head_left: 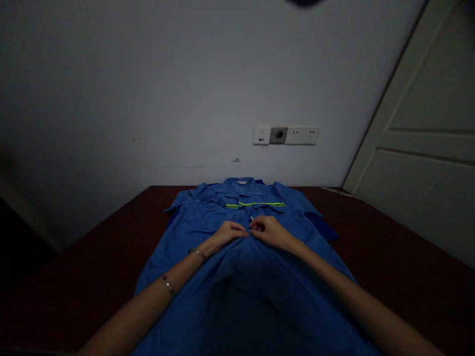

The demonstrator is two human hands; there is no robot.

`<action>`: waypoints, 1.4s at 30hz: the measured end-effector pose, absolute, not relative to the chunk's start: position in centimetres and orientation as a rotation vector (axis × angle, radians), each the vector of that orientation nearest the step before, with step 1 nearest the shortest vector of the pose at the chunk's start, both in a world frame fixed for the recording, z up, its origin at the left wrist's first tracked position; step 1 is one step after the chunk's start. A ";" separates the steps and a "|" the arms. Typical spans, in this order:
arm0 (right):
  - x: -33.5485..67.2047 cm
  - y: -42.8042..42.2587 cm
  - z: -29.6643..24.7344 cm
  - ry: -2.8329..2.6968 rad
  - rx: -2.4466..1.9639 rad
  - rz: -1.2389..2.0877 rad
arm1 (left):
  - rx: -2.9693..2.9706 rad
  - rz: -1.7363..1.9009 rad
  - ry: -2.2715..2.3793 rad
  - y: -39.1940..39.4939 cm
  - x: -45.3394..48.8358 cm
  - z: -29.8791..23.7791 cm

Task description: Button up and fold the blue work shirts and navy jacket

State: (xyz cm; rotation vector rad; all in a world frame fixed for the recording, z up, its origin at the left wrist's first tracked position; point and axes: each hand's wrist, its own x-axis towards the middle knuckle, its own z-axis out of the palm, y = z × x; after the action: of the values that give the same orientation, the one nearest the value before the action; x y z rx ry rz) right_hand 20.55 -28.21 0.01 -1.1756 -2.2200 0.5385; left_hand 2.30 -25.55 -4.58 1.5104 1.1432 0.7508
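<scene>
Blue trousers point(193, 222) lie spread out, with the waist at the far end and the legs running toward me. My left hand point(229, 232) pinches the cloth at the middle of the front, thumb and fingers together. Close beside it, almost touching, my right hand point(269, 230) also pinches at the fly area with bent fingers. A small whitish bit shows just above the right fingertips; I cannot tell what it is. Under and beyond the trousers lies a blue short-sleeved shirt point(300, 198) with a yellow-green stripe across it and a label inside the collar.
Everything lies on a dark red-brown table point(122, 232) pushed against a pale wall point(185, 89). Wall sockets point(301, 136) sit above the table's far edge. A panelled door point(426, 138) stands at the right. Darker blue cloth point(322, 230) sticks out beneath the shirt.
</scene>
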 end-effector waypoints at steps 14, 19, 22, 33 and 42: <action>20.8 -26.7 -1.5 -2.142 -1.122 0.910 | 1.420 0.784 0.990 -26.0 2.2 -4.7; 20.8 -26.4 -1.4 -2.190 -1.112 1.001 | 1.498 0.722 1.033 -25.5 1.8 -5.4; 20.7 -26.2 -1.3 -2.208 -1.104 1.046 | 1.508 0.715 1.036 -25.2 1.7 -5.9; 20.3 -25.6 -1.1 -2.119 -1.199 1.292 | 1.476 0.714 1.013 -25.8 1.9 -5.2; 20.2 -25.1 -1.5 -2.056 -1.187 1.333 | 1.403 0.699 1.006 -26.1 2.4 -4.6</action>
State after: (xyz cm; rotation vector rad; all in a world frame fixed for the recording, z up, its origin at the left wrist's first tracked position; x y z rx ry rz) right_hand 20.22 -25.14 -1.49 -1.1869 -2.0560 1.3332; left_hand 2.36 -26.08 -4.57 1.4027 1.0060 0.6991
